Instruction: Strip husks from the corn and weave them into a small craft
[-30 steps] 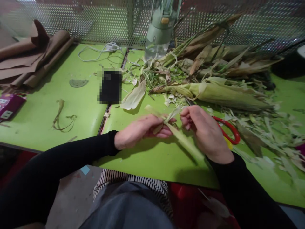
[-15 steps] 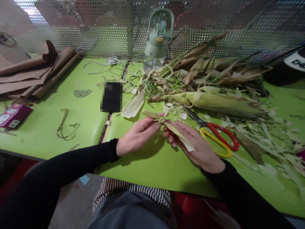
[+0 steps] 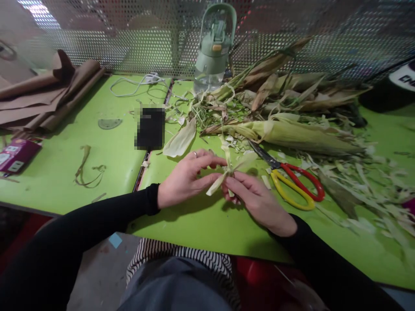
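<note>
My right hand pinches a small tied piece of corn husk between thumb and fingers, over the front of the table. Pale strips stick out from its knot in several directions. On the left of it, my left hand, with a ring on one finger, is open. Its index finger and thumb are apart, their tips at the husk strips; whether they touch them I cannot tell. Scissors with one red and one yellow handle lie open beside my right hand. Behind the hands lies a loose flat husk leaf.
A heap of dried husks, a green husk bundle and scraps cover the right side. A water bottle stands by the perforated screen. Leftward are a black phone-like object, a cable, a protractor and brown paper.
The tied husk piece has been turned, so its strips point other ways. My left hand has loosened its hold and spread its fingers, while my right hand now grips the knot.
</note>
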A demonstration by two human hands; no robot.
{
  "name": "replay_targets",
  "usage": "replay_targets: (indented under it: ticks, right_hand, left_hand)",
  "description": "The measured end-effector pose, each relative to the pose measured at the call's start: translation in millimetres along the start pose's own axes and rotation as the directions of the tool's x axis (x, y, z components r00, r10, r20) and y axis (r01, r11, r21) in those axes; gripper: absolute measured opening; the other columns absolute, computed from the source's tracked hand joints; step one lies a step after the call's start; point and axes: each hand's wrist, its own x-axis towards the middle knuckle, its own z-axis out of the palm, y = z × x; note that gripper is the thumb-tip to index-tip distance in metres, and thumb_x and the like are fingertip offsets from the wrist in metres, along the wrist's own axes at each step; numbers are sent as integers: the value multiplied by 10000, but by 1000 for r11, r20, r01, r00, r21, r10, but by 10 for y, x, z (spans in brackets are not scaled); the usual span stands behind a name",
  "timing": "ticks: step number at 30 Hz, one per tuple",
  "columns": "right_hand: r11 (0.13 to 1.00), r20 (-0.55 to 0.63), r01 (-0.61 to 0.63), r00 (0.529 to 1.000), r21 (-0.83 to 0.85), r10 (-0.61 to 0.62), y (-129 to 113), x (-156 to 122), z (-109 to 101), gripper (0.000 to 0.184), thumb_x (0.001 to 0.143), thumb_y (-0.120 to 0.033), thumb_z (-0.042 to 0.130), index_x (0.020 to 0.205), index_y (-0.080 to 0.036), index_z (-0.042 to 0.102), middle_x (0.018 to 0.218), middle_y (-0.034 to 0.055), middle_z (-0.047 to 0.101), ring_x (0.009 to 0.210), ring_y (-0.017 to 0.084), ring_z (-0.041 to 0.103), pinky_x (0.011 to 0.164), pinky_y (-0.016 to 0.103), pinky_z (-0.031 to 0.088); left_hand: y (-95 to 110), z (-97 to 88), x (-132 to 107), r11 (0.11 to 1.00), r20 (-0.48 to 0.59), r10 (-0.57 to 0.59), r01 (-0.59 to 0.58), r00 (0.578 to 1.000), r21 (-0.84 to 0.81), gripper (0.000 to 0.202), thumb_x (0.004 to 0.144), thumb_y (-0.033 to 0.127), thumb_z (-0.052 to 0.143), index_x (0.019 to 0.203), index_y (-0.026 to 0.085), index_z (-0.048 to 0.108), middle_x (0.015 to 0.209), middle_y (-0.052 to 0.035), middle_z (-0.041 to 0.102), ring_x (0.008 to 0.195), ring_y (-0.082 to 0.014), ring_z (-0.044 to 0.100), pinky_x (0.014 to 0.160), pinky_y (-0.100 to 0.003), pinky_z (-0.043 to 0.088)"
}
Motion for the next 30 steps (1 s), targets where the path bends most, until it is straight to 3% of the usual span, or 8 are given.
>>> replay_targets:
  ticks: [3, 10, 14, 16, 19, 24, 27, 30]
  right_hand:
    - [997, 34, 47, 998, -61, -45, -32, -17, 7, 429, 970, -539, 515, 709, -202, 559, 618, -24, 526, 534, 94, 451, 487, 240, 359]
    - [997, 30, 40, 999, -72, -38, -36, -29, -10, 335, 1002, -427, 454, 778, -205, 567, 650, -12, 556, 550, 105, 477, 501, 246, 388]
    - [954, 59, 192, 981, -231, -183, -68, -59, -22, 368, 1011, -360, 402, 686, -219, 498, 588, -29, 503, 511, 103, 456, 481, 259, 358]
    - [860, 82, 325, 944, -392, -320, -89, -84, -12, 364, 1006, -297, 394, 650, -228, 435, 546, -43, 451, 481, 101, 420, 480, 269, 333]
    - [604, 122, 482, 834, -634, -538, -103, -120, 17, 325, 973, -185, 421, 655, -237, 378, 545, -48, 414, 482, 107, 380, 493, 285, 303]
    - [220, 263, 550, 664, -806, -700, -58, -146, 42, 273, 958, -129, 455, 704, -227, 479, 592, -23, 514, 520, 119, 420, 538, 291, 347]
    - [132, 326, 549, 655, -825, -682, -14, -151, 48, 281, 964, -145, 451, 702, -218, 519, 611, -4, 559, 566, 129, 488, 572, 292, 379]
    - [164, 332, 558, 677, -814, -656, 22, -147, 61, 299, 974, -159, 452, 691, -221, 526, 616, -5, 578, 592, 133, 523, 597, 293, 401]
  left_hand:
    - [41, -43, 21, 998, 16, 37, -38, 999, 59, 147, 939, 279, 597, 965, 155, 672, 1001, -84, 645, 859, -139, 603, 742, -258, 528]
    - [103, -42, 22, 985, 231, -113, 139, 967, -104, 133, 910, 276, 592, 940, 147, 597, 771, 0, 636, 636, -93, 557, 601, -212, 453]
    - [86, -64, 28, 982, 229, -67, 105, 971, -158, 189, 914, 335, 609, 868, 152, 629, 730, 5, 594, 667, -100, 533, 645, -225, 436]
    - [101, -48, 7, 943, 236, -103, 171, 966, -287, 224, 931, 368, 594, 872, 154, 619, 737, 4, 583, 671, -97, 539, 647, -223, 446]
    - [158, 12, -36, 802, 295, -225, 348, 929, -485, 311, 914, 468, 623, 888, 160, 585, 700, 33, 538, 600, -73, 516, 592, -207, 450]
    - [232, 105, -75, 572, 392, -283, 482, 876, -664, 419, 846, 558, 693, 859, 160, 562, 674, 52, 511, 564, -53, 496, 537, -182, 453]
    - [202, 111, -72, 504, 428, -319, 534, 846, -679, 396, 848, 521, 713, 895, 152, 578, 661, 53, 526, 552, -46, 508, 532, -171, 458]
    - [135, 66, -24, 495, 479, -329, 580, 814, -647, 400, 838, 512, 729, 893, 141, 589, 663, 44, 561, 545, -43, 526, 532, -166, 463]
